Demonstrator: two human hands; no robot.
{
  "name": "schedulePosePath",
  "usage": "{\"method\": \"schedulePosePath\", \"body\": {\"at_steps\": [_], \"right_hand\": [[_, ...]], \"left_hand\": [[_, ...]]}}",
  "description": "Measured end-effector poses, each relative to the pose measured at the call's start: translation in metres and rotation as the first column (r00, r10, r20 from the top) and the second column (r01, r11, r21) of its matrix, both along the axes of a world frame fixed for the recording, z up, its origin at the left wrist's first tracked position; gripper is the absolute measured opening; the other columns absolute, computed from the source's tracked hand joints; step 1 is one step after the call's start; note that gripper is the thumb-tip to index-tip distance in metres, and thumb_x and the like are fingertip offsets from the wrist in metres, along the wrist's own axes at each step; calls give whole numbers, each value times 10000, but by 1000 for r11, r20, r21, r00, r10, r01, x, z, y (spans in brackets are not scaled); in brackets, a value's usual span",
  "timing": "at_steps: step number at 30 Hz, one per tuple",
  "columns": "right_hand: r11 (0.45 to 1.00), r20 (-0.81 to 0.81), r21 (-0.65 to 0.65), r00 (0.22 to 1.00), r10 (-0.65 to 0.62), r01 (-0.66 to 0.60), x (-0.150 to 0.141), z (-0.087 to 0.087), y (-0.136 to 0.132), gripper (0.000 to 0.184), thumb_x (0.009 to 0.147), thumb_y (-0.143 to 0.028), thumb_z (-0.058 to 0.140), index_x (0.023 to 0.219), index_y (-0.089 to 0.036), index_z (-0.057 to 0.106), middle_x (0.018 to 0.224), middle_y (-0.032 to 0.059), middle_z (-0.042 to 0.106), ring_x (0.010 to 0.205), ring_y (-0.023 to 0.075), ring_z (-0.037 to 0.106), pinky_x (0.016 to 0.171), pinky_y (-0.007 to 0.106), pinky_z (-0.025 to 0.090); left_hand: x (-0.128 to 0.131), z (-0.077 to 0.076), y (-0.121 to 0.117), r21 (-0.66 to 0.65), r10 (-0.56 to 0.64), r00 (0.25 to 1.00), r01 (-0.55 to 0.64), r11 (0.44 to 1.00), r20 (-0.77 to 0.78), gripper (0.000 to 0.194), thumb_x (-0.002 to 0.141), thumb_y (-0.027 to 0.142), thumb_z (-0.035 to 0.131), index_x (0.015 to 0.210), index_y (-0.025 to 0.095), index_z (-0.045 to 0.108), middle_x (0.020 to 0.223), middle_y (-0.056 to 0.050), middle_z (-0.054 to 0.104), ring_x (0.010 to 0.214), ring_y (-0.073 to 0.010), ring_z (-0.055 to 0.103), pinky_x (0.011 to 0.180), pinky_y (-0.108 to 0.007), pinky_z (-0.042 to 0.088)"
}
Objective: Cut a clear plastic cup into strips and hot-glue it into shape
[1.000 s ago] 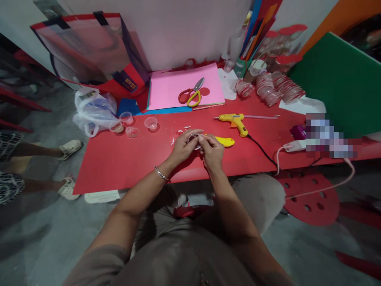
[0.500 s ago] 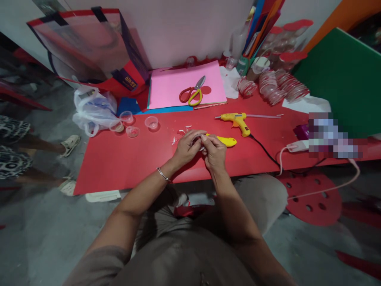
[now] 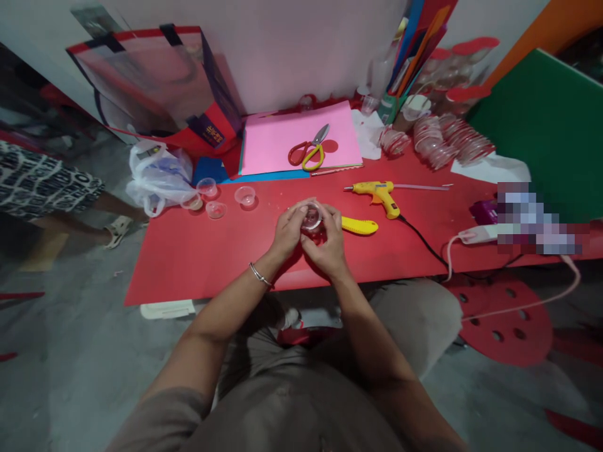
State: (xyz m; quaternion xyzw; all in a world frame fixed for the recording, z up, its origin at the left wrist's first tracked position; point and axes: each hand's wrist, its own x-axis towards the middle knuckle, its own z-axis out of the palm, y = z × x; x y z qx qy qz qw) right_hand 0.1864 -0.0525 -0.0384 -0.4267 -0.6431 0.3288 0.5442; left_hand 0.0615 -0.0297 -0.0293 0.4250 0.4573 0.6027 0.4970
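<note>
Between my two hands is a small clear plastic cup [image 3: 311, 217], its round rim turned up toward me. My left hand [image 3: 288, 232] is curled around its left side, and my right hand [image 3: 328, 242] grips the right side. The fingers hide much of the cup's wall. A yellow utility knife [image 3: 360, 225] lies on the red table just right of my right hand. Farther right rests a yellow hot glue gun [image 3: 377, 193] with a glue stick in its back. More clear cups [image 3: 245, 196] stand to the left.
Scissors [image 3: 311, 150] lie on pink paper [image 3: 273, 141] at the back. Stacked clear cups or lids [image 3: 433, 141] sit back right. A plastic bag [image 3: 160, 176] and a tote bag [image 3: 155, 81] are at the left. A person's legs [image 3: 85, 220] show beyond the table's left end.
My right hand has gone from pinching at the cup's edge to wrapping its side, and the cup's round opening now shows. The person at the left has stepped closer to the table.
</note>
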Motion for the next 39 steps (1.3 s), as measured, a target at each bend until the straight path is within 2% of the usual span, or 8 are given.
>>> {"method": "schedulePosePath", "body": {"at_steps": [6, 10, 14, 18, 22, 27, 32, 39], "right_hand": [[988, 63, 89, 989, -136, 130, -4, 1, 2, 518, 885, -239, 676, 1396, -293, 605, 1333, 103, 616, 1283, 261, 601, 1145, 475, 518], [988, 78, 61, 986, -145, 140, -1, -1, 3, 361, 905, -254, 658, 1264, -263, 633, 1215, 93, 692, 1155, 255, 654, 1075, 459, 538], [986, 138, 93, 979, -151, 139, 2, -5, 5, 411, 866, -208, 655, 1270, -265, 612, 1198, 89, 693, 1143, 261, 648, 1051, 453, 539], [981, 163, 178, 981, -102, 72, 5, -8, 9, 433, 849, -198, 666, 1271, -266, 593, 1194, 85, 669, 1131, 259, 638, 1009, 450, 562], [977, 181, 202, 977, -110, 72, 3, -7, 6, 447, 857, -235, 703, 1285, -266, 579, 1189, 91, 640, 1132, 270, 623, 995, 476, 576], [976, 212, 203, 970, -121, 77, 3, -6, 0, 737, 847, -266, 740, 1518, -289, 435, 1373, 136, 589, 1257, 303, 588, 1055, 533, 562], [979, 242, 182, 961, -131, 87, 8, -7, 2, 485, 883, -210, 666, 1350, -310, 582, 1216, 79, 669, 1120, 270, 656, 952, 465, 592], [978, 173, 188, 977, -121, 88, 18, -6, 5, 411, 850, -190, 680, 1245, -292, 635, 1147, 61, 693, 1069, 257, 680, 953, 454, 590]], "left_hand": [[-1, 2, -2, 117, -46, 955, 83, 990, -292, 358, 991, 500, 639, 1133, 213, 797, 1280, -113, 766, 1222, -247, 685, 1115, -420, 503], [-5, 7, -5, 272, 141, 838, 9, 962, -528, 298, 947, 439, 721, 1149, 226, 772, 1187, -101, 743, 1097, -231, 675, 998, -386, 526], [-10, 13, -5, 365, 237, 803, -26, 931, -547, 165, 931, 379, 757, 884, 222, 772, 893, -48, 710, 815, -174, 619, 771, -316, 504], [-13, 11, -1, 358, 221, 810, -14, 934, -544, 122, 923, 311, 760, 846, 215, 759, 819, -19, 696, 744, -151, 601, 722, -298, 492], [-14, 6, 1, 346, 187, 802, 27, 938, -568, 16, 891, 219, 753, 900, 206, 753, 858, -14, 699, 770, -149, 625, 737, -297, 504], [-14, 6, 0, 334, 172, 810, 31, 942, -560, 116, 862, 221, 770, 760, 194, 721, 749, -2, 654, 710, -147, 606, 684, -299, 481], [-18, 6, 3, 256, -5, 856, 160, 953, -516, 134, 872, 235, 751, 746, 191, 754, 742, -16, 685, 704, -145, 621, 682, -304, 502], [-26, 6, 7, 199, -193, 816, 350, 915, -545, 227, 968, 339, 674, 841, 199, 799, 841, -80, 754, 787, -193, 694, 755, -363, 570]]}}
